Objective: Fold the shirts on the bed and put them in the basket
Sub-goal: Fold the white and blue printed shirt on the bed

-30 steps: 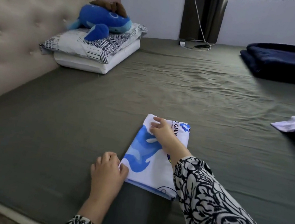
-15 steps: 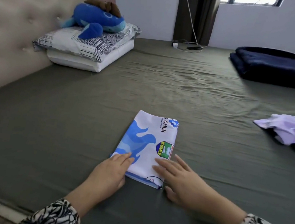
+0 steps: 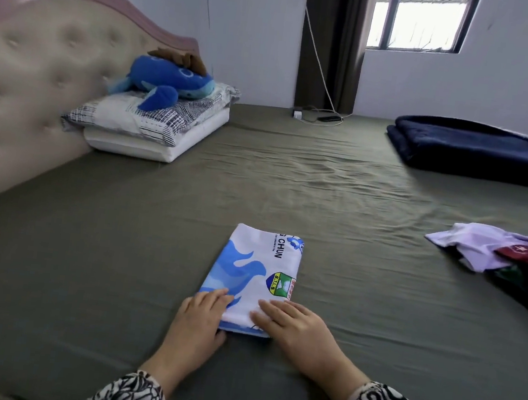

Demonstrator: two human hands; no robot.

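— Well, both hands are down flat on it. The left hand (image 3: 199, 320) has its fingers straight and lying over the near left corner of the folded shirt (image 3: 255, 277), palm mostly on the sheet beside it. The right hand (image 3: 298, 328) is the same, fingers stretched out and a little spread, pressing on the near right part of the cloth. Neither one is curled round anything; they rest on top and hold nothing.

— And the shirt itself?

— Folded into a neat, narrow rectangle, its long side running away from the person. White, with a light and darker blue flame-like print down the left half, black lettering near the far end, and a small green and yellow crest toward the right edge. A blue hem shows along the near edge, between the two hands.

— Where does it lie?

— On the bed (image 3: 98, 262), on the olive-green sheet, near the front edge and about in the middle. Off to the right, well apart, there is a loose heap of clothes (image 3: 496, 250), white and dark red, not folded. Farther back on the right a folded navy blanket (image 3: 475, 149). At the left, by the padded headboard (image 3: 25, 71), two stacked pillows (image 3: 151, 129) with a blue plush toy (image 3: 167, 81) on top.
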